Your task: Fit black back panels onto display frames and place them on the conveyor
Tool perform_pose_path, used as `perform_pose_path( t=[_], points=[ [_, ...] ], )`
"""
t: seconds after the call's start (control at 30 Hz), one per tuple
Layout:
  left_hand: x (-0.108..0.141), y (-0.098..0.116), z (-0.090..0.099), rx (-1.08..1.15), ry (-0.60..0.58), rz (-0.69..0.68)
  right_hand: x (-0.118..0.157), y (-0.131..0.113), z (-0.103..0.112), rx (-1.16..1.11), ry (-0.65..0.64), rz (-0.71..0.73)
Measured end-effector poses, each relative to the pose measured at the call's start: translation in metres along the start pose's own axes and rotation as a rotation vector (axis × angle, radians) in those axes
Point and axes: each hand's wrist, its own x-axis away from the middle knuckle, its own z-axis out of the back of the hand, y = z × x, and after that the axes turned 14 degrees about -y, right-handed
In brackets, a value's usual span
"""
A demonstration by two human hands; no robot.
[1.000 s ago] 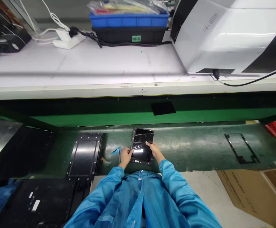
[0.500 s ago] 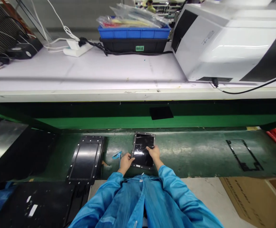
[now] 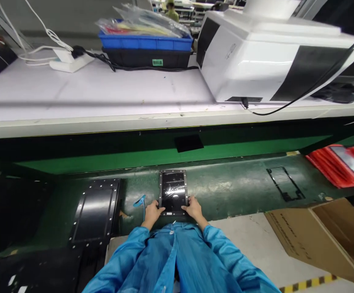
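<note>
A glossy black display panel (image 3: pixel 173 191) with a dotted grey rim lies on the green bench, square in front of me. My left hand (image 3: pixel 152 212) grips its lower left edge, thumb over the rim. At the lower right edge, my right hand (image 3: pixel 193 208) holds it the same way. Just left of my left hand is a blue strap with a cord (image 3: pixel 139 201). Farther left sits a stack of black panels (image 3: pixel 96 211) with light dots along their borders.
On the bench's right lie a thin black frame (image 3: pixel 285 183) and red-wrapped panels (image 3: pixel 338 167). An open cardboard box (image 3: pixel 299 232) stands at the lower right. The white shelf (image 3: pixel 82 97) above carries a blue bin (image 3: pixel 146 42), a power strip (image 3: pixel 70 63) and a white machine (image 3: pixel 247 69).
My right hand has moved from the panel's upper right face down to its lower right edge. The panel has turned slightly and sits straighter. The view has swung right.
</note>
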Motion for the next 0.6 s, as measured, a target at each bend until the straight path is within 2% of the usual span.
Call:
perform_pose_path(
  t=[0.13,0.23,0.33,0.47,0.6],
  points=[
    [0.025,0.008,-0.009,0.066,-0.034,0.044,0.006,0.023,-0.002,0.09,-0.009,0.057],
    [0.034,0.017,-0.011,0.094,-0.026,0.036,0.001,0.043,-0.002,0.16,-0.009,0.084],
    [0.032,0.022,-0.007,0.03,-0.079,0.068,-0.009,0.052,0.002,0.201,-0.02,0.14],
    [0.021,0.024,-0.002,0.001,-0.144,0.119,-0.021,0.053,0.006,0.214,-0.094,0.162],
    [0.011,0.024,-0.005,0.075,-0.107,0.204,-0.039,0.05,0.014,0.243,-0.203,0.159]
  ],
)
